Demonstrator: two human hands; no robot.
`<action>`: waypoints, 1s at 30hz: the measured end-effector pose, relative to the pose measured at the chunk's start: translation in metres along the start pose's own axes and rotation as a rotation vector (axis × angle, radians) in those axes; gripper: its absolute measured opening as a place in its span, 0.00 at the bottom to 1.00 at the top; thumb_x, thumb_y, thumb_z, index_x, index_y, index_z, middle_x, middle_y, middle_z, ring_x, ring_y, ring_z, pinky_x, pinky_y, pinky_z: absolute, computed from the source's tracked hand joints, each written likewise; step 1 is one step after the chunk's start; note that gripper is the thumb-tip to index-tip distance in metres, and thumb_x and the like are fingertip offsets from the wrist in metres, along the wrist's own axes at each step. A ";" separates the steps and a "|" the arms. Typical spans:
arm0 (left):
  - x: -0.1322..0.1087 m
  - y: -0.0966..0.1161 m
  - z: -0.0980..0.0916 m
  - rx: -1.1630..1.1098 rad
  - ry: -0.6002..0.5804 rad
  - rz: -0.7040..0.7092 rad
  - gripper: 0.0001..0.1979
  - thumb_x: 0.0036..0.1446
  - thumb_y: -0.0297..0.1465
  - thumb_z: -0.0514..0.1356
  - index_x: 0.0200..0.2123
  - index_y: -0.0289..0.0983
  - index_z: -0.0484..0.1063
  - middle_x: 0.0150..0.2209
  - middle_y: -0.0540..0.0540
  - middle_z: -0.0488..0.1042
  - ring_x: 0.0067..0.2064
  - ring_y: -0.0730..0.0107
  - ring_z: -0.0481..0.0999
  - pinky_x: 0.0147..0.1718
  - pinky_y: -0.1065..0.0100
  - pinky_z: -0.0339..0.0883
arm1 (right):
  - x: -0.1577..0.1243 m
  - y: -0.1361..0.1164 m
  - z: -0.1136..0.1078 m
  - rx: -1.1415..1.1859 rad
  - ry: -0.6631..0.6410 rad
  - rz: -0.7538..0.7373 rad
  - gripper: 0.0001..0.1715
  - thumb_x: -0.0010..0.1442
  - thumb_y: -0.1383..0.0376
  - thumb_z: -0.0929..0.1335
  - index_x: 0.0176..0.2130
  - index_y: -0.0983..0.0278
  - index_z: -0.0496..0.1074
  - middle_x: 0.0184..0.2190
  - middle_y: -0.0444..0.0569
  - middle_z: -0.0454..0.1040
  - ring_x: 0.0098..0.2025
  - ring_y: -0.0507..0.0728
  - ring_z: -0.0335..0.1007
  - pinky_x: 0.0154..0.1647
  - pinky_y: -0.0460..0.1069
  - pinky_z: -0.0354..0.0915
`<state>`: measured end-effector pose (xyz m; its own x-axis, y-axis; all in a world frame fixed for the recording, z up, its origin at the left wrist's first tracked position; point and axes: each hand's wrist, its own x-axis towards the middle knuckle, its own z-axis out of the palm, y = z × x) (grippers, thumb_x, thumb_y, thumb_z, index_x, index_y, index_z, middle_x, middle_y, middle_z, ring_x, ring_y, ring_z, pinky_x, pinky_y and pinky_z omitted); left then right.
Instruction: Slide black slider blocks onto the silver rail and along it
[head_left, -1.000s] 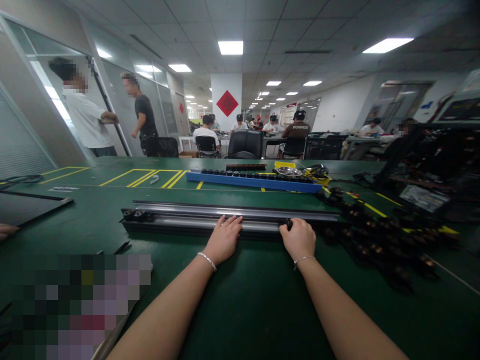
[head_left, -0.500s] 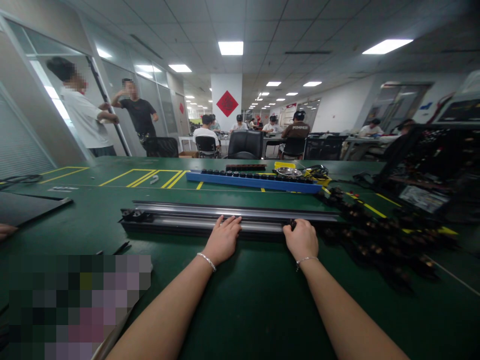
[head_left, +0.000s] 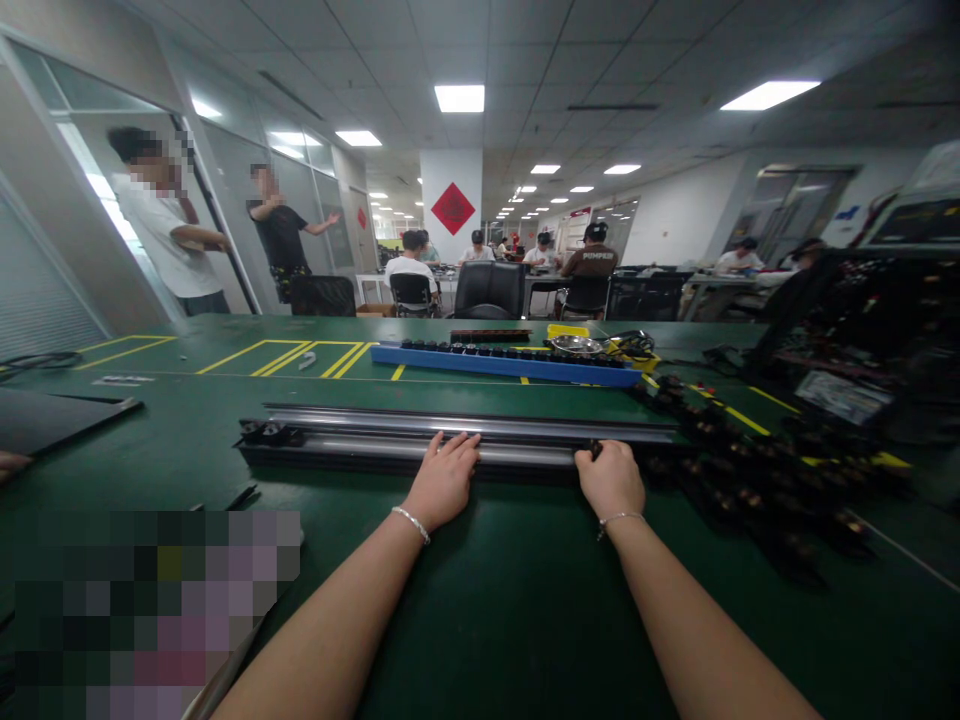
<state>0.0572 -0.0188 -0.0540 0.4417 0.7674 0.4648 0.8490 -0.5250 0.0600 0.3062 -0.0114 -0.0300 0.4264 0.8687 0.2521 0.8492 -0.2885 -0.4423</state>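
Two long dark metal rails lie side by side across the table, a near rail (head_left: 360,450) and a far rail (head_left: 352,415). My left hand (head_left: 444,482) rests on the near rail around its middle, fingers stretched out and holding nothing. Further right, my right hand (head_left: 615,480) is closed on a small black part (head_left: 596,449) at the near rail; the fingers hide most of it. Several small black fittings (head_left: 270,432) sit in the left end of the near rail.
A blue channel (head_left: 510,366) with a row of black parts lies beyond the rails. Many loose black parts (head_left: 772,470) are heaped at right. Behind the channel stand a metal bowl (head_left: 577,344) and a yellow tray (head_left: 568,331). A dark panel (head_left: 60,420) is at left.
My right hand has shifted slightly to the right along the near rail with the black part. My left hand stays in place on the rail. Two people standing at the back left have moved their arms.
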 end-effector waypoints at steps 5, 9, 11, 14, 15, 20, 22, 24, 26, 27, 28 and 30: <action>0.000 0.001 0.000 -0.002 -0.001 -0.003 0.14 0.57 0.23 0.50 0.44 0.38 0.71 0.58 0.45 0.66 0.61 0.60 0.61 0.60 0.46 0.47 | 0.002 0.003 -0.001 -0.002 0.009 0.009 0.24 0.57 0.60 0.58 0.44 0.71 0.71 0.48 0.61 0.68 0.46 0.64 0.68 0.44 0.53 0.64; 0.000 0.001 -0.001 -0.003 -0.004 -0.001 0.15 0.57 0.23 0.50 0.44 0.38 0.71 0.58 0.45 0.66 0.61 0.59 0.61 0.60 0.46 0.47 | 0.005 0.007 -0.002 0.001 0.020 0.018 0.24 0.57 0.60 0.58 0.43 0.71 0.72 0.47 0.61 0.69 0.45 0.64 0.69 0.44 0.53 0.64; 0.000 0.001 -0.001 -0.004 -0.002 -0.003 0.15 0.57 0.23 0.50 0.44 0.38 0.71 0.58 0.44 0.66 0.61 0.59 0.61 0.60 0.47 0.47 | 0.006 0.009 -0.002 0.003 0.025 0.019 0.24 0.56 0.60 0.58 0.43 0.71 0.72 0.47 0.62 0.69 0.45 0.64 0.69 0.44 0.53 0.64; 0.000 0.001 -0.001 -0.006 0.000 -0.002 0.15 0.57 0.23 0.49 0.44 0.39 0.71 0.58 0.44 0.66 0.61 0.59 0.61 0.60 0.46 0.47 | 0.007 0.011 -0.003 0.007 0.033 0.029 0.25 0.56 0.60 0.58 0.44 0.72 0.72 0.47 0.63 0.69 0.45 0.64 0.69 0.44 0.54 0.64; -0.001 0.001 -0.001 -0.006 0.000 -0.001 0.15 0.57 0.23 0.49 0.44 0.39 0.71 0.58 0.44 0.66 0.61 0.59 0.61 0.60 0.46 0.47 | 0.007 0.012 -0.004 0.011 0.035 0.034 0.25 0.56 0.60 0.58 0.44 0.72 0.72 0.47 0.63 0.68 0.46 0.64 0.69 0.44 0.54 0.64; 0.000 0.000 -0.001 -0.006 0.005 -0.004 0.14 0.58 0.24 0.50 0.44 0.39 0.71 0.58 0.44 0.67 0.60 0.60 0.61 0.60 0.47 0.47 | 0.010 0.016 -0.004 0.017 0.047 0.058 0.25 0.56 0.60 0.58 0.44 0.73 0.72 0.48 0.63 0.68 0.46 0.64 0.69 0.46 0.53 0.64; 0.000 0.000 -0.001 -0.007 0.008 -0.008 0.15 0.57 0.24 0.50 0.44 0.39 0.71 0.57 0.44 0.67 0.60 0.61 0.62 0.60 0.47 0.47 | 0.012 0.018 -0.004 0.014 0.057 0.065 0.26 0.56 0.60 0.58 0.45 0.73 0.72 0.48 0.64 0.68 0.46 0.64 0.69 0.47 0.53 0.64; 0.000 -0.001 -0.001 -0.007 0.007 -0.011 0.15 0.57 0.24 0.50 0.44 0.39 0.71 0.57 0.45 0.67 0.60 0.61 0.62 0.60 0.47 0.47 | 0.014 0.020 -0.004 0.012 0.062 0.074 0.26 0.56 0.60 0.58 0.45 0.74 0.72 0.47 0.64 0.68 0.46 0.64 0.69 0.47 0.53 0.64; 0.000 -0.001 -0.001 -0.008 0.007 -0.012 0.15 0.56 0.24 0.50 0.44 0.40 0.71 0.57 0.45 0.67 0.60 0.61 0.62 0.60 0.47 0.47 | 0.015 0.022 -0.006 0.006 0.070 0.082 0.26 0.56 0.60 0.58 0.45 0.74 0.72 0.47 0.64 0.68 0.46 0.64 0.69 0.48 0.53 0.63; 0.000 -0.001 -0.001 -0.009 0.007 -0.012 0.15 0.56 0.24 0.51 0.44 0.39 0.71 0.57 0.45 0.67 0.60 0.61 0.62 0.60 0.47 0.47 | 0.016 0.023 -0.007 0.002 0.075 0.087 0.26 0.56 0.60 0.58 0.45 0.74 0.72 0.48 0.64 0.68 0.46 0.65 0.68 0.48 0.54 0.63; -0.001 -0.001 0.000 -0.010 0.009 -0.011 0.15 0.56 0.24 0.51 0.44 0.40 0.71 0.58 0.46 0.67 0.60 0.61 0.62 0.60 0.47 0.46 | 0.017 0.025 -0.009 -0.002 0.079 0.094 0.27 0.56 0.60 0.58 0.45 0.74 0.72 0.48 0.64 0.68 0.47 0.65 0.68 0.49 0.54 0.63; -0.001 -0.001 0.000 -0.014 0.012 -0.012 0.15 0.56 0.24 0.51 0.44 0.40 0.71 0.58 0.46 0.67 0.60 0.61 0.61 0.60 0.47 0.46 | 0.018 0.028 -0.015 -0.015 0.074 0.112 0.27 0.56 0.59 0.58 0.46 0.74 0.71 0.50 0.64 0.66 0.47 0.65 0.68 0.48 0.54 0.64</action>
<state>0.0558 -0.0187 -0.0541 0.4280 0.7690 0.4748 0.8500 -0.5210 0.0776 0.3427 -0.0095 -0.0252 0.5402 0.7988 0.2647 0.7991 -0.3884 -0.4589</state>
